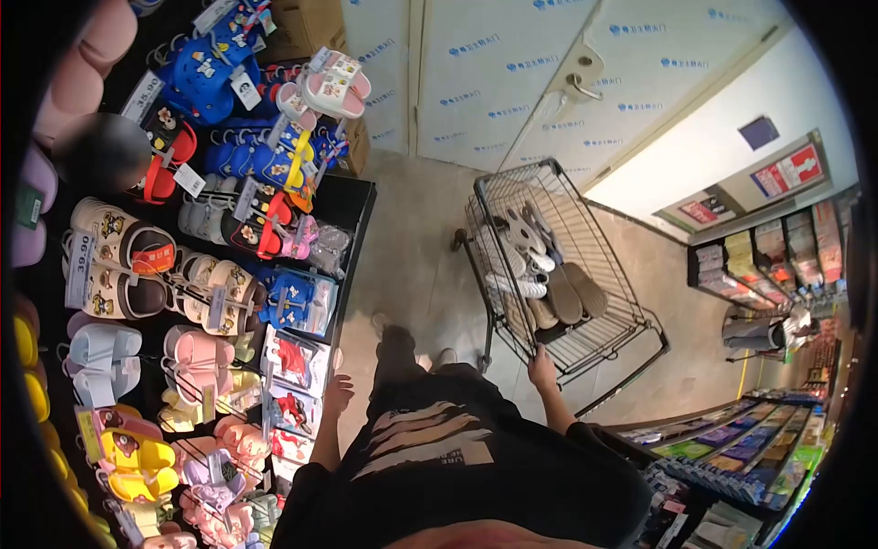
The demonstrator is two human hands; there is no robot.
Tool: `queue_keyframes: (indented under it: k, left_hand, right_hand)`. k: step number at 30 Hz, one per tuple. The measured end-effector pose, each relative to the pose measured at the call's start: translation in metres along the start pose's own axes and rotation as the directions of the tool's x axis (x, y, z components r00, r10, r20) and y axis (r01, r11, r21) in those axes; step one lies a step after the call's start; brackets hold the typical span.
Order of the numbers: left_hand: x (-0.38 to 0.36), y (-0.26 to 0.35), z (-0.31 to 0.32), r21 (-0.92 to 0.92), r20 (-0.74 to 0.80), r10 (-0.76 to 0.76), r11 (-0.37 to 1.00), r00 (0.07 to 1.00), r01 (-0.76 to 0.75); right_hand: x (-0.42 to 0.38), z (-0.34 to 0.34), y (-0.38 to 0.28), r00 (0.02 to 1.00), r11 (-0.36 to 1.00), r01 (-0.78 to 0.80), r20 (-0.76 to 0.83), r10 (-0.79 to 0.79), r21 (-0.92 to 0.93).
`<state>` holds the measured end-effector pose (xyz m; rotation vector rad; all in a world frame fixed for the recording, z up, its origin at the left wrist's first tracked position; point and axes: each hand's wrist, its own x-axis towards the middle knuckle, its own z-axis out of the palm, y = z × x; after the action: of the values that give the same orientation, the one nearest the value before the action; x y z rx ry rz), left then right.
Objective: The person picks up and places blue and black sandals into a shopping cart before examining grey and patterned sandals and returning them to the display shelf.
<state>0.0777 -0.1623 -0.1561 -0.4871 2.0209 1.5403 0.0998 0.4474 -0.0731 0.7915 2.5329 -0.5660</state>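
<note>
My right hand [541, 366] is closed round the near rim of a black wire shopping cart [622, 338]. Inside the cart lie brown slippers [578, 295] and several pale shoes [524, 240]. My left hand [337, 393] hangs beside the shoe display, nearest to the packaged goods [293, 359] at its edge, with its fingers partly curled and apart and nothing in them. Left of it, clogs and slippers hang in rows, among them cream clogs [117, 240], pink slides [198, 361] and blue clogs [203, 78].
White double doors [512, 82] with a metal handle stand ahead. At the right are shelves of packaged goods [732, 439] and a smaller rack [768, 256]. Another person [764, 332] is farther off at the right. The display's black edge [358, 224] borders the grey floor [402, 247].
</note>
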Motion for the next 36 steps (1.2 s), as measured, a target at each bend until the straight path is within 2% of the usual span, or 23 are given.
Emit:
queue_keyframes:
  k: [1, 3, 4, 6, 7, 8, 9, 10, 12, 14, 16, 18, 22, 25, 27, 28, 30, 31, 32, 33, 34, 35, 36]
  left_hand:
    - [-0.012, -0.015, 0.012, 0.072, 0.005, 0.095, 0.993, 0.995, -0.095]
    - [-0.058, -0.003, 0.035, 0.13, 0.021, 0.003, 0.992, 1.0, -0.006]
    - [-0.083, 0.001, 0.045, 0.158, 0.027, -0.063, 0.986, 0.998, 0.058]
    - [-0.126, -0.036, 0.058, 0.125, 0.014, -0.148, 0.981, 0.989, 0.145]
    - [-0.148, -0.061, 0.062, 0.208, 0.026, -0.079, 0.976, 0.997, 0.072]
    - [-0.162, -0.075, 0.071, 0.28, 0.041, -0.004, 0.96, 0.999, -0.008]
    - [-0.187, -0.056, 0.08, 0.527, 0.062, -0.026, 0.85, 0.998, -0.011]
    - [-0.203, -0.084, 0.08, 0.44, 0.065, -0.074, 0.897, 0.995, 0.037]
    - [-0.238, -0.052, 0.097, 0.453, -0.001, -0.275, 0.857, 0.961, 0.246]
    - [-0.265, -0.034, 0.117, 0.442, -0.057, -0.217, 0.87, 0.974, 0.22]
    - [-0.279, -0.04, 0.131, 0.414, -0.113, -0.165, 0.889, 0.98, 0.198]
    - [-0.282, -0.053, 0.146, 0.395, -0.134, -0.199, 0.888, 0.971, 0.236]
    - [-0.293, -0.085, 0.175, 0.45, -0.153, -0.084, 0.881, 0.985, 0.145]
    - [-0.324, -0.112, 0.192, 0.302, -0.244, -0.033, 0.947, 0.969, 0.108]
    - [-0.351, -0.138, 0.208, 0.102, -0.329, -0.058, 0.99, 0.942, 0.096]
    - [-0.365, -0.166, 0.223, -0.014, -0.379, -0.083, 0.996, 0.922, 0.084]
    - [-0.4, -0.211, 0.248, -0.095, -0.459, -0.081, 0.995, 0.885, 0.041]
    - [-0.424, -0.225, 0.265, -0.089, -0.445, -0.193, 0.981, 0.874, 0.171]
    - [-0.445, -0.242, 0.279, -0.095, -0.434, -0.306, 0.951, 0.848, 0.294]
    - [-0.467, -0.272, 0.295, 0.116, -0.447, -0.185, 0.958, 0.875, 0.262]
    - [-0.491, -0.295, 0.316, -0.008, -0.426, -0.361, 0.919, 0.83, 0.395]
    - [-0.514, -0.308, 0.336, -0.077, -0.412, -0.476, 0.868, 0.777, 0.491]
    - [-0.532, -0.315, 0.352, -0.134, -0.383, -0.575, 0.809, 0.723, 0.573]
  right_hand:
    - [0.006, 0.014, 0.012, 0.998, 0.999, 0.036, -0.049, -0.036, -0.004]
    - [0.009, 0.033, 0.03, 0.985, 0.991, 0.127, -0.123, -0.121, 0.037]
    - [0.009, 0.025, 0.026, 0.996, 0.995, 0.086, -0.026, -0.084, 0.059]
    - [0.005, 0.014, 0.02, 0.994, 0.99, 0.105, 0.022, -0.107, 0.092]
    - [0.008, 0.009, 0.018, 0.992, 0.998, 0.037, 0.121, -0.044, 0.06]
    - [0.012, 0.008, 0.019, 0.988, 0.998, 0.04, 0.146, -0.047, 0.05]
    - [0.012, -0.001, 0.019, 0.977, 0.998, 0.061, 0.204, -0.062, 0.012]
    - [0.001, -0.032, 0.008, 0.952, 0.995, 0.086, 0.297, -0.067, -0.05]
    - [0.003, -0.031, 0.031, 0.927, 0.966, 0.244, 0.312, -0.207, -0.087]
    - [0.0, -0.024, 0.058, 0.891, 0.927, 0.372, 0.295, -0.344, -0.043]
    - [-0.02, -0.032, 0.062, 0.881, 0.947, 0.315, 0.388, -0.27, -0.056]
    - [-0.035, -0.024, 0.064, 0.951, 0.956, 0.287, 0.135, -0.277, -0.059]
    - [-0.045, -0.031, 0.053, 0.977, 0.976, 0.212, 0.038, -0.21, -0.051]
    - [-0.05, -0.03, 0.048, 0.98, 0.979, 0.2, -0.005, -0.2, -0.037]
    - [-0.054, -0.029, 0.045, 0.976, 0.977, 0.211, -0.052, -0.211, -0.008]
    - [-0.054, -0.026, 0.047, 0.967, 0.968, 0.248, -0.041, -0.25, -0.032]
    - [-0.046, -0.019, 0.04, 0.964, 0.965, 0.262, -0.051, -0.261, -0.001]
    - [-0.036, -0.01, 0.042, 0.963, 0.962, 0.269, -0.034, -0.268, 0.04]
    - [-0.045, -0.018, 0.032, 0.951, 0.952, 0.307, -0.028, -0.307, -0.005]
    - [-0.035, -0.007, 0.031, 0.925, 0.928, 0.371, -0.081, -0.371, -0.015]
    - [-0.032, 0.006, 0.033, 0.934, 0.936, 0.341, -0.138, -0.328, 0.084]
    - [-0.057, -0.009, 0.022, 0.945, 0.939, 0.328, -0.052, -0.324, 0.101]
    - [-0.051, 0.005, 0.035, 0.854, 0.861, 0.502, -0.108, -0.508, -0.078]
